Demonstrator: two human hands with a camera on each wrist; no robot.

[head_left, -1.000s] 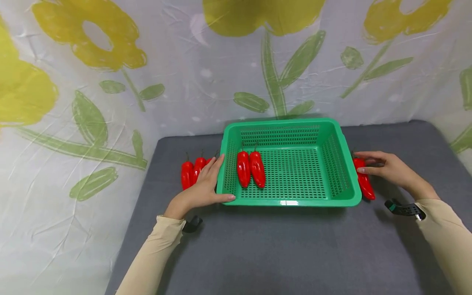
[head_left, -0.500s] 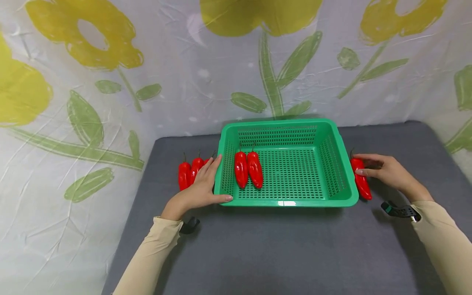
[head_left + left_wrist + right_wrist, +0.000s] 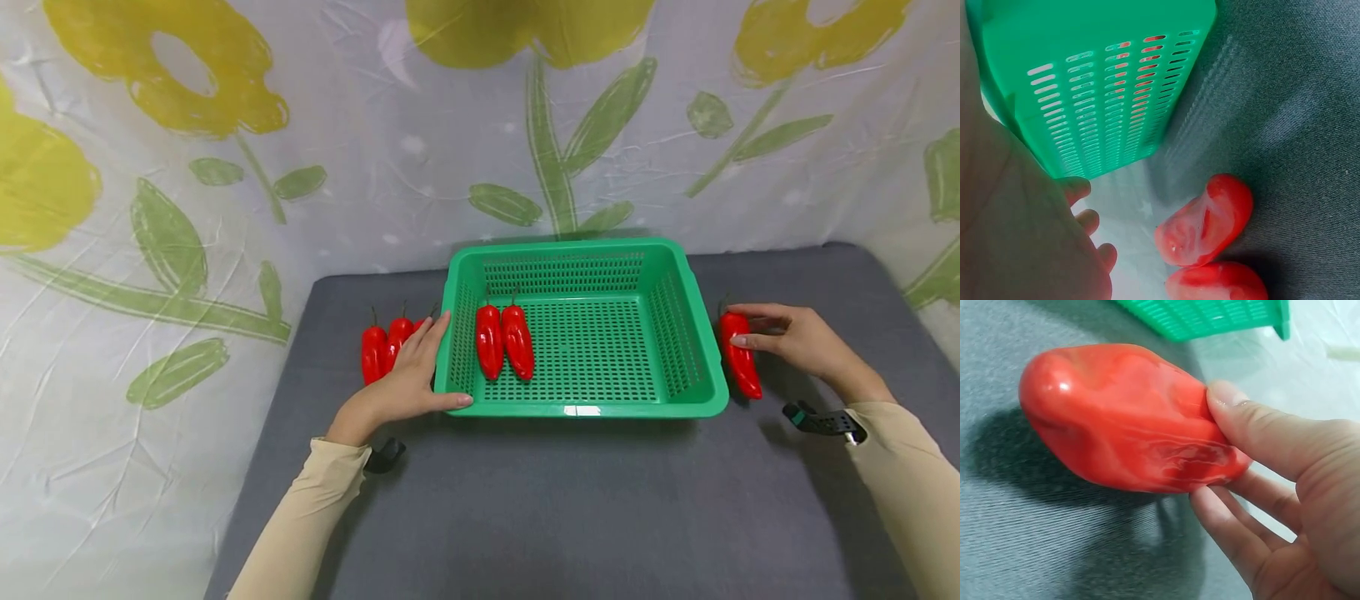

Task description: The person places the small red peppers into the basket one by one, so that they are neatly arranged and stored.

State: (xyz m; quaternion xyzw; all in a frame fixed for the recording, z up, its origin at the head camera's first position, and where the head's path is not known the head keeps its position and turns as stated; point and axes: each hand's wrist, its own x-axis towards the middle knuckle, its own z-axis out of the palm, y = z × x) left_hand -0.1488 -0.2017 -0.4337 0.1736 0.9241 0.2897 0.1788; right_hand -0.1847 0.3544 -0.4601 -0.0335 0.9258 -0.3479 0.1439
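Observation:
My right hand (image 3: 806, 340) pinches a red chili pepper (image 3: 742, 367) between thumb and fingers, just right of the green plastic basket (image 3: 585, 411). In the right wrist view the held pepper (image 3: 1122, 425) casts a shadow on the grey cloth below it. My left hand (image 3: 397, 387) rests on the basket's left rim with its fingers extended and thumb along the front corner. Inside the basket, toward its left side, lie two red peppers (image 3: 490, 343) side by side. Left of the basket several more red peppers (image 3: 373, 354) are partly hidden behind my left hand.
The grey tablecloth (image 3: 570, 508) extends in front of the basket. Behind it hangs a white curtain (image 3: 360, 208) with yellow flowers and green leaves. In the left wrist view, two loose peppers (image 3: 1207, 222) lie beside the slotted basket wall (image 3: 1104, 94).
My right hand has shifted slightly right, away from the basket, and the pepper it holds has moved with it. The left hand stays on the basket rim.

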